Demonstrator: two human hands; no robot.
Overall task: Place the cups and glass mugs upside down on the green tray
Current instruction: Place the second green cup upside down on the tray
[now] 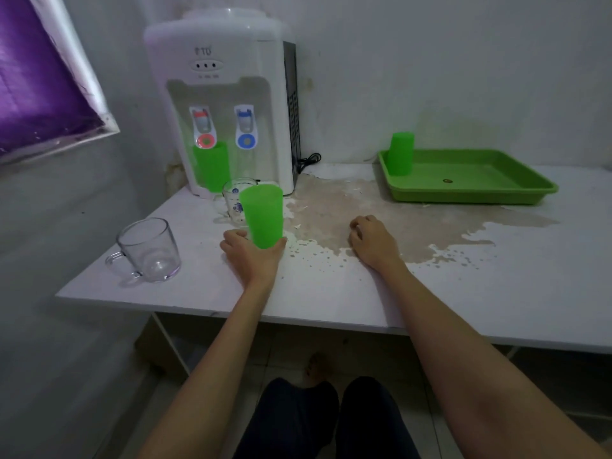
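My left hand [253, 256] wraps the base of an upright green plastic cup [263, 216] standing on the white table. Right behind that cup is a printed glass mug [233, 202]. A clear glass mug [149, 250] stands upright at the table's left, handle toward me. Another green cup [212, 165] sits under the dispenser's red tap. The green tray [477, 180] lies at the far right, with one green cup [400, 154] upside down in its left corner. My right hand [372, 241] rests on the table with its fingers curled, holding nothing.
A white water dispenser [225, 94] stands at the back left against the wall, its black cord [306, 160] trailing right. The tabletop [463, 293] has a worn brown patch in the middle. A purple curtain [36, 77] hangs at the left.
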